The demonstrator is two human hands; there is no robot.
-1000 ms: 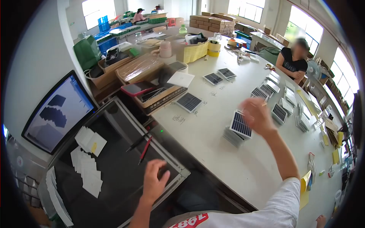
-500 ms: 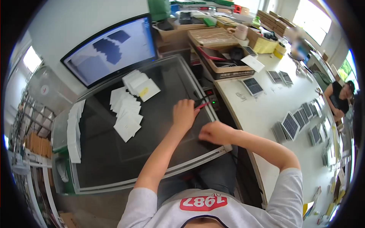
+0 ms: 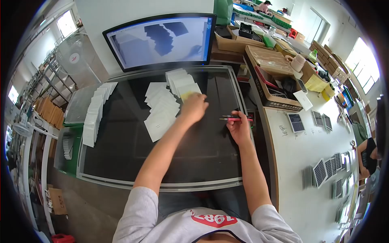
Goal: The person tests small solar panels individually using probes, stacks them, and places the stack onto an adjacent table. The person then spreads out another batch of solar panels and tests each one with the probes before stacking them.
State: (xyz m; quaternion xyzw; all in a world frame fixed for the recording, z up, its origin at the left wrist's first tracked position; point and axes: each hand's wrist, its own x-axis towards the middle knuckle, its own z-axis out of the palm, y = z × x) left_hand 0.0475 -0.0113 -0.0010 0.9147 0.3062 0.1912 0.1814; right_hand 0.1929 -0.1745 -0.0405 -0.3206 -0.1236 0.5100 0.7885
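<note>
My left hand [image 3: 193,108] is over the lower edge of a white square panel [image 3: 190,88] with a yellow mark, on top of a fanned stack. Its fingers are bent and slightly blurred; whether they grip the panel is unclear. My right hand [image 3: 240,128] holds a pair of thin test probes [image 3: 231,119], red and black, with metal tips pointing left, above the dark tabletop's right side. Beside the left hand lies another overlapping pile of white square panels [image 3: 160,117]. A long row of white panels [image 3: 94,117] fans along the table's left edge.
A monitor [image 3: 162,42] showing dark panel shapes stands behind the dark table [image 3: 194,160]. To the right, a white table [image 3: 289,170] carries small solar panels [image 3: 320,172] and a cardboard box [image 3: 279,100]. A co-worker [image 3: 368,156] is at the far right.
The probes have passed from my left hand to my right. My left hand has moved left to the yellow-marked panel. The whole view has turned, shifting the scene rightward.
</note>
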